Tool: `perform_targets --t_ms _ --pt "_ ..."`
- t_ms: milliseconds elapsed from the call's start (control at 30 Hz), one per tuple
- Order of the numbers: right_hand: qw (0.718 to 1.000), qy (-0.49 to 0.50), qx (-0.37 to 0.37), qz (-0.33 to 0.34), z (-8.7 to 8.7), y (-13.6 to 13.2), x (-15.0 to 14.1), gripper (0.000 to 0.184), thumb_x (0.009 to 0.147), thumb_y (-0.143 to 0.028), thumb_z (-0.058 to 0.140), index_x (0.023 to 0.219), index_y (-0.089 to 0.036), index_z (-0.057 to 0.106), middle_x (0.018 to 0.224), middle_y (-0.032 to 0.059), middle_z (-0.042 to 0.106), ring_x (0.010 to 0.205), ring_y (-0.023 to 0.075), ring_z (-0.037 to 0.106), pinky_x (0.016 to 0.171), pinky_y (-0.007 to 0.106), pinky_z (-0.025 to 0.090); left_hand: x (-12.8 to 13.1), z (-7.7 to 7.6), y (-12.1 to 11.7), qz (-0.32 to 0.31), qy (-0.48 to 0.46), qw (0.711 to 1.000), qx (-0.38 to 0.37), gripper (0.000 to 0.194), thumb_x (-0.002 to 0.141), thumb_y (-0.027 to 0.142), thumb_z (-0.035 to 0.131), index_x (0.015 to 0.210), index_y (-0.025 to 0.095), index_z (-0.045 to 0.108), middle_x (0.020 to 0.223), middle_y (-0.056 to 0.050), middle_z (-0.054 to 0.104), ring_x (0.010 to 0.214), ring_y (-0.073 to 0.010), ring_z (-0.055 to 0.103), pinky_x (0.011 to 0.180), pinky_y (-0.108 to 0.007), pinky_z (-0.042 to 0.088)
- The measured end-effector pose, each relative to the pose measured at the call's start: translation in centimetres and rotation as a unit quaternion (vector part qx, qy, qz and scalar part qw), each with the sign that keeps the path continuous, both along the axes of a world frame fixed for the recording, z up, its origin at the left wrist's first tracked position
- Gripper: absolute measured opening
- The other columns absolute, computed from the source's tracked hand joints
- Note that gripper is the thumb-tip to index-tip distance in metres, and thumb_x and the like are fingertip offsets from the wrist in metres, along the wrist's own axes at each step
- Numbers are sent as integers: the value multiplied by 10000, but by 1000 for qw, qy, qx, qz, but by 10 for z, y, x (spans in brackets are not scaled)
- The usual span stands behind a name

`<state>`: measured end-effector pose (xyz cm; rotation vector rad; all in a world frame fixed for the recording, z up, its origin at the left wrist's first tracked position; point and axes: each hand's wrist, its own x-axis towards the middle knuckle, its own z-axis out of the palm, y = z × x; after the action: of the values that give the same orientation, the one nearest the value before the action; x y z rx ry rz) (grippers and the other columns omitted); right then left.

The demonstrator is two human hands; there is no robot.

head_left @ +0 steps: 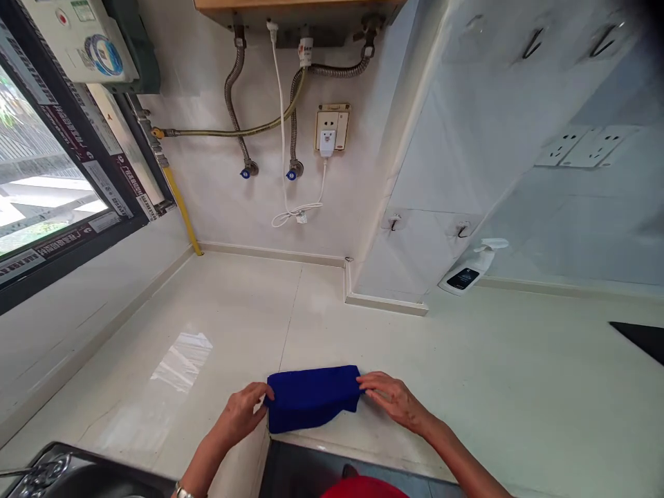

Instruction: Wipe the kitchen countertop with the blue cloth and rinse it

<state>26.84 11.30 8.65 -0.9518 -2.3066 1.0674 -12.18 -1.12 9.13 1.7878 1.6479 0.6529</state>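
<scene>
Dark-blue rectangular cloth [314, 398] at the front of a glossy cream bench [492, 387] — left hand [243, 415] pinching one end, right hand's [391, 400] fingers touching the other, grip unclear; likely being straightened, next needing aligned edges.

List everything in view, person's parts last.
counter: one, cream, centre
cloth: one, dark blue, counter
spray bottle: one, white, counter right
sink: one, black, bottom left
window frame: one, black, left
meter box: one, beige, top left
pipe: one, yellow, left corner
cabinet: one, wooden, top centre
hoses: three, metallic, back wall
valve handles: two, blue, back wall
cord: one, white, back wall
sockets: several, pale, walls
hooks: at least four, dark, pillar
flat object: one, black, right edge
wristband: one, silvery, bottom edge
garment: one, red, bottom centre
left hand: one, cloth's left end
right hand: one, cloth's right end
</scene>
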Motion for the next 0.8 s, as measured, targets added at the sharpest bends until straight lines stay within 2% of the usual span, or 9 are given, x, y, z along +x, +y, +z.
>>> perform_targets --t_ms 100,200,267,333,433,533,667,733,800 --pt "999 -47 -12 -14 -16 -11 20 382 973 -464 433 946 -252 749 1193 84 705 1150 237 626 1034 447 500 -5 -4 -22 -23 31 999 -26 350 814 227 487 1129 302 620 1208 -39 694 1132 -203 636 990 -344 512" --pt "996 -31 20 -85 -20 -10 10 388 991 -416 380 1117 -245 705 1241 96 681 1149 226 630 1033 446 509 -11 -6 -27 55 42 998 -11 343 891 360 445 1191 300 601 1266 -49 684 1133 -216 651 962 -347 539" --pt "994 -20 71 -80 -19 -10 -19 403 998 -350 338 1245 -248 639 1284 91 658 1187 208 607 1057 438 496 -11 -6 -23 116 51 992 -5 357 908 429 419 1181 299 608 1258 -56 692 1089 -232 676 878 -351 575" --pt "991 -36 127 -25 -20 -13 -60 424 990 -294 346 1354 -238 556 1365 90 607 1273 202 544 1116 441 448 -8 -8 -15 156 45 987 9 371 911 466 411 1170 290 611 1244 -65 699 1076 -242 684 850 -358 588" --pt "976 -93 170 98 -26 -27 -122 537 959 -294 447 1487 -219 391 1532 80 436 1458 241 310 1207 489 315 0 -17 2 199 28 978 63 394 917 474 404 1184 255 594 1270 -85 682 1168 -242 645 966 -393 557" --pt "961 -118 168 184 -34 -38 -156 543 987 -367 419 1516 -277 330 1606 19 302 1519 259 113 1245 560 155 0 -37 17 240 48 964 107 487 914 484 380 1258 186 553 1387 -142 599 1311 -258 545 1116 -445 455" --pt "966 -111 151 180 -41 -31 -137 538 1007 -437 369 1525 -316 292 1624 -30 245 1526 221 36 1258 527 101 -16 -72 22 315 158 932 80 740 877 517 297 1327 -38 490 1457 -313 466 1452 -387 333 1210 -562 274" --pt "973 -127 146 127 -44 -19 -106 546 1000 -426 385 1528 -340 276 1625 -40 243 1525 223 60 1255 529 116 -25 -82 19 334 202 919 51 778 890 524 232 1376 -41 456 1513 -303 399 1493 -404 223 1213 -581 236" --pt "976 -163 143 37 -48 -6 -66 553 989 -379 400 1527 -352 273 1624 -33 249 1522 243 91 1244 554 141 -30 -82 18 344 221 912 25 796 898 539 191 1403 -23 442 1535 -288 375 1497 -424 188 1199 -601 235"
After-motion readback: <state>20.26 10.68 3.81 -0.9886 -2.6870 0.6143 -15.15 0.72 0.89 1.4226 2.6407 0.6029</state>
